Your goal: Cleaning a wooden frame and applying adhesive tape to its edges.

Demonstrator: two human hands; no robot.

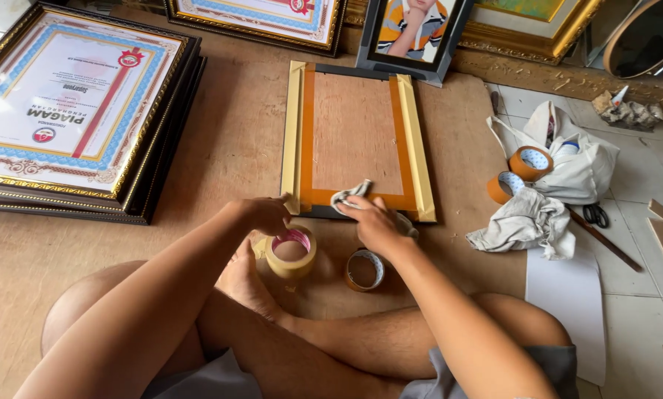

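A picture frame [355, 137] lay face down in the upper middle of the view, its brown backing board bordered by orange tape and pale yellow tape along the long edges. Both hands met it at its near edge, just below centre. The right hand [372, 222] pressed down on a small whitish cloth [350, 195] bunched on the orange strip along that edge, fingers curled over the cloth and gripping it. The left hand [267, 214] sat at the frame's near left corner, fingers bent and closed against the end of the yellow tape there; whether it pinched the tape I could not tell. Just below the hands, toward the person's crossed legs, two tape rolls rested on the brown mat [221, 140]: a yellow roll [291, 251] under the left hand and a brown roll [365, 270] under the right wrist. A stack of framed certificates [73, 111] filled the upper left. At right, on the tiled floor, lay two orange tape rolls [520, 174], a white bag [579, 159], a crumpled grey rag [527, 222] and scissors [596, 215]. A framed portrait [413, 33] leaned at the top.
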